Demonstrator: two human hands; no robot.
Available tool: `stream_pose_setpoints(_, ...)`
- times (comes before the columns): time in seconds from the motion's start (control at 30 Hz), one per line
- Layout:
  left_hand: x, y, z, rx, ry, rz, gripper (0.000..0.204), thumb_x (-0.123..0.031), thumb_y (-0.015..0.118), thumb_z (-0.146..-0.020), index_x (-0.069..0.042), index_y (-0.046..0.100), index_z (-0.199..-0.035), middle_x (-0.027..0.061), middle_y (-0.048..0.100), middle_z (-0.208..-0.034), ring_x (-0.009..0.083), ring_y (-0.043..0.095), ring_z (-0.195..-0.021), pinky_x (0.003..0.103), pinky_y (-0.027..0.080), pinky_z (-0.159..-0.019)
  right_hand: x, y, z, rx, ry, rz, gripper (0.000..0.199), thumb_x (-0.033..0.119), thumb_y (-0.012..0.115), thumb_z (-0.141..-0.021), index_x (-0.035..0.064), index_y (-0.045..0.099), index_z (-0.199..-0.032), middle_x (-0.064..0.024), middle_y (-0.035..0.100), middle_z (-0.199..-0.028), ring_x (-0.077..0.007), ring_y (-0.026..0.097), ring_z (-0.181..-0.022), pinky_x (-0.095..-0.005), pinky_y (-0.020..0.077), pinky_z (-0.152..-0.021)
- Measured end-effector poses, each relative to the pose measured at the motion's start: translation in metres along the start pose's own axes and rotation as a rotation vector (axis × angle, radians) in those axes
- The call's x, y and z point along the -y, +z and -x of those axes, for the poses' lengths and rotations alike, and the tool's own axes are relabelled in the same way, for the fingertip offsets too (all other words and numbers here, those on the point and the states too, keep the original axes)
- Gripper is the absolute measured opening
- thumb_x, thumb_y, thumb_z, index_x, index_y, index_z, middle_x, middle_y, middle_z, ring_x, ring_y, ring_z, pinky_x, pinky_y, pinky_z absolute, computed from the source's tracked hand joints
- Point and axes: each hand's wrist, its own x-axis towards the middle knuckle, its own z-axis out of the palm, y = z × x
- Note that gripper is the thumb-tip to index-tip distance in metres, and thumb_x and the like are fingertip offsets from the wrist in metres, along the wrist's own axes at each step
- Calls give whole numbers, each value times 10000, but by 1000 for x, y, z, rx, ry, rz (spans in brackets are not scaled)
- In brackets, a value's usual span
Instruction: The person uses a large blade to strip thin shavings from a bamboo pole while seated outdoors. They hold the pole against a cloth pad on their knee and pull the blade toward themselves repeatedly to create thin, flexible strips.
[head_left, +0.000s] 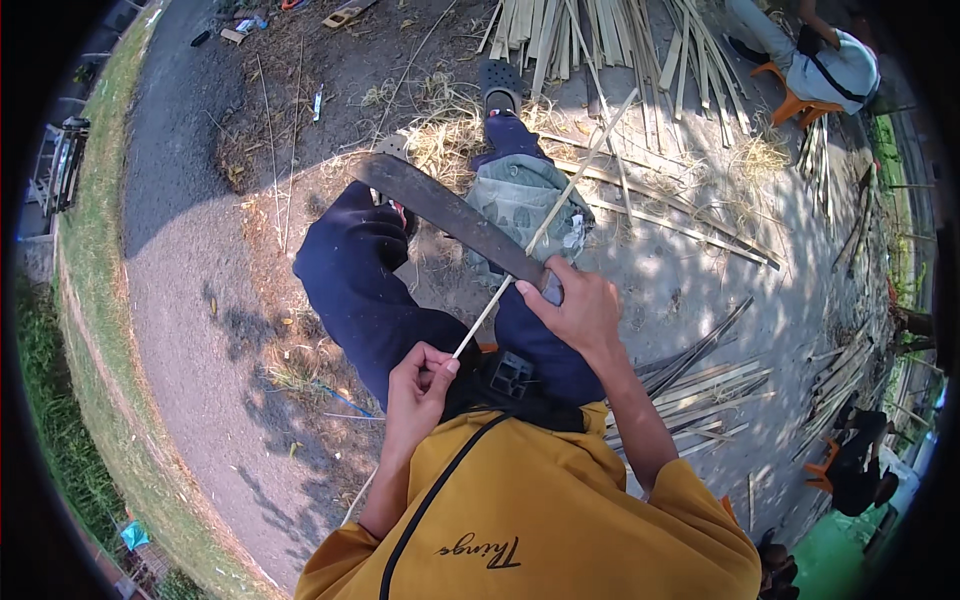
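My left hand [420, 382] pinches a long, thin, pale strip [487, 313], bamboo by its look, between thumb and fingers near my lap. The strip slants away to the upper right, and its other end runs back past my left forearm. A broad dark machete [440, 212] lies across it, its blade pointing to the far left. My right hand [578, 308] grips the machete at its near end, with the thumb close to where blade and strip cross; the handle is hidden. Under the crossing, a grey-green cloth [515, 195] covers my right leg.
Many split strips [570, 35] lie fanned out ahead, with more strips [710, 395] at my right. Curly shavings [445, 130] litter the ground around my feet. A handsaw [347, 12] lies at the far left. Other people sit on orange stools [797, 100] at the right.
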Motion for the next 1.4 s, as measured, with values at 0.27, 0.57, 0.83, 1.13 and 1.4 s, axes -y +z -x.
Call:
stream_pose_setpoints(0.27,-23,15,-36,55,25,-55,205,-67,738,-1016,35,712,-1191,33,719,-958,35,598,-628,198,461,-558,-9,1,-4,-3,-47,-47,491,584,751,-915,95,705,-938,-172,675,-631,-400,705,-605,-491,532,-550)
stream_pose_setpoints(0.57,-23,43,-71,64,-15,3,176,-137,767,-1014,29,736,-1064,-9,672,-757,26,575,-574,197,434,-500,-14,5,-3,-44,-21,-84,483,571,749,-923,91,697,-918,-159,637,-586,-400,683,-581,-497,515,-549)
stream_pose_setpoints(0.83,-17,49,-80,37,49,-75,200,-169,789,-1006,16,728,-962,-8,658,-743,20,529,-546,199,374,-472,-14,1,-5,-1,37,-130,488,575,740,-933,89,688,-920,-157,648,-613,-403,692,-615,-491,511,-565)
stream_pose_setpoints(1.13,-21,48,-83,67,-27,-1,216,-188,779,-1013,28,758,-1016,35,709,-755,29,506,-505,214,377,-461,-12,1,-5,-4,32,-147,488,571,742,-932,87,683,-910,-157,669,-640,-413,697,-627,-490,520,-571)
stream_pose_setpoints(1.4,-24,60,-87,-15,150,-125,168,-123,771,-1011,25,732,-941,-17,690,-751,-24,490,-561,190,341,-511,-15,1,-5,26,-3,-149,493,589,749,-917,99,699,-940,-160,669,-634,-404,703,-625,-495,525,-567)
